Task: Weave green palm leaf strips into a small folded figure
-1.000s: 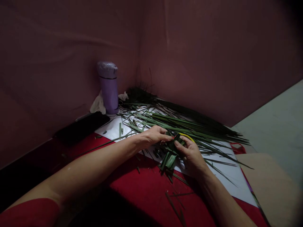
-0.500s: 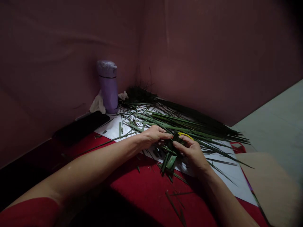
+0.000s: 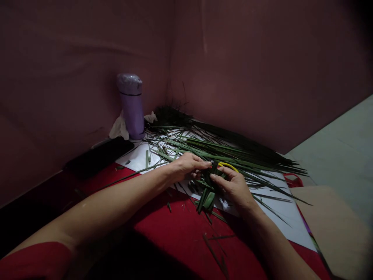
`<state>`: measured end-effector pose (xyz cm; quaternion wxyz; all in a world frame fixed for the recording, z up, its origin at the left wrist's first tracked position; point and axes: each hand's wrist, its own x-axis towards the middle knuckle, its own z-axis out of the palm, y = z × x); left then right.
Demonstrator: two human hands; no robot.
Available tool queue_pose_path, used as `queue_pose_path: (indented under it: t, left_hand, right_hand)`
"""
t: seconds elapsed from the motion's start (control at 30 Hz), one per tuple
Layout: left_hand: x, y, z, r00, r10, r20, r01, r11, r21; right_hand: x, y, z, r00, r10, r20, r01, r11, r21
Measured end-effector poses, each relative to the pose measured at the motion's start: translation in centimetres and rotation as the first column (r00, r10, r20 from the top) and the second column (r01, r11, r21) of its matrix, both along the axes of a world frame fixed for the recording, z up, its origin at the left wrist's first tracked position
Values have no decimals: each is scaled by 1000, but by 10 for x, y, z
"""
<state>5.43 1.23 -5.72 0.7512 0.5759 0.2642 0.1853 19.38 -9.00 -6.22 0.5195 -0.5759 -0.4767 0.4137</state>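
Note:
Both hands meet over a folded bundle of green leaf strips (image 3: pixel 207 194) at the middle of the view. My left hand (image 3: pixel 188 165) pinches its top from the left, fingers pressed together. My right hand (image 3: pixel 234 186) grips it from the right, fingers curled round the strips. The bundle's loose ends hang down toward the red cloth (image 3: pixel 175 229). Just behind my hands a yellow-handled tool (image 3: pixel 229 166) shows among the leaves; most of it is hidden.
A heap of long green leaves (image 3: pixel 221 149) lies on a white sheet (image 3: pixel 279 212) against the wall. A purple flask (image 3: pixel 132 107) stands in the corner beside crumpled tissue (image 3: pixel 119 128). A black phone (image 3: pixel 100 155) lies at left. Brown board (image 3: pixel 332 229) at right.
Both hands with the leaf bundle have shifted slightly up and to the left in view; the grip stays the same.

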Motion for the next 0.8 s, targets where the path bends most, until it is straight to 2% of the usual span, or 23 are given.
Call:
queue_pose_path:
  t: [0.27, 0.8]
  left_hand:
    - [0, 4, 2, 994, -66, 86, 82, 977, -199]
    - [-3, 2, 12, 990, -137, -22, 133, 983, -129]
  right_hand:
    - [-1, 1, 3, 990, -111, -85, 107, 993, -44]
    - [-4, -4, 20, 996, 2, -88, -18, 984, -180]
